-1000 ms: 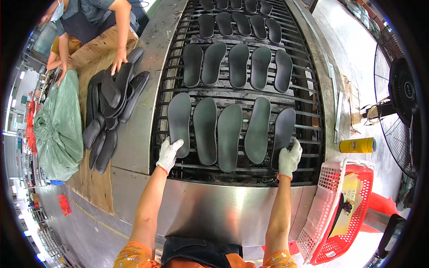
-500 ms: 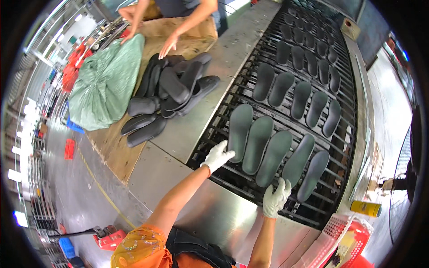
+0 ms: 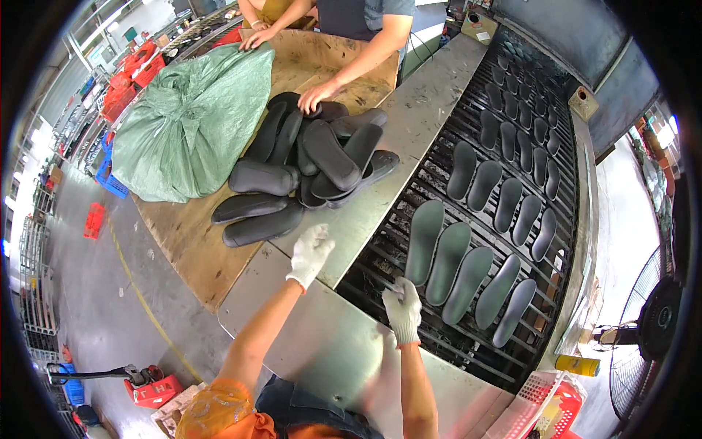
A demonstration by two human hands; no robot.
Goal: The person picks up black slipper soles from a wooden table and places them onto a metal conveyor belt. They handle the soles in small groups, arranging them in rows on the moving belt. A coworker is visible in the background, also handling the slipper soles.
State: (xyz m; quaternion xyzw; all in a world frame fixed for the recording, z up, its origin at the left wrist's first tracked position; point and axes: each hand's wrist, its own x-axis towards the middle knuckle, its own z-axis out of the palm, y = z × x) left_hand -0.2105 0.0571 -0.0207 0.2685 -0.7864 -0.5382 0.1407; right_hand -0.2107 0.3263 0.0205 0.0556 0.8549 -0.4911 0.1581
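Note:
My left hand (image 3: 310, 252), in a white glove, hovers with loose fingers over the steel edge of the conveyor, just below a pile of dark shoe soles (image 3: 307, 164) on a wooden table (image 3: 190, 249). It holds nothing. My gloved right hand (image 3: 401, 309) rests at the near edge of the black slatted conveyor (image 3: 468, 110), beside the lowest grey sole in a row of soles (image 3: 468, 282). Whether it grips anything I cannot make out.
More rows of soles (image 3: 519, 128) lie farther up the belt. A green woven sack (image 3: 186, 121) sits on the table. Two other people work at the table's far end; one bare hand (image 3: 316, 95) touches the pile. Red-and-white baskets (image 3: 545, 410) stand at lower right, a fan (image 3: 658, 322) at right.
The view has swung left toward the table. My left hand left the belt's row of soles and moved toward the pile; my right hand stayed at the belt's near edge.

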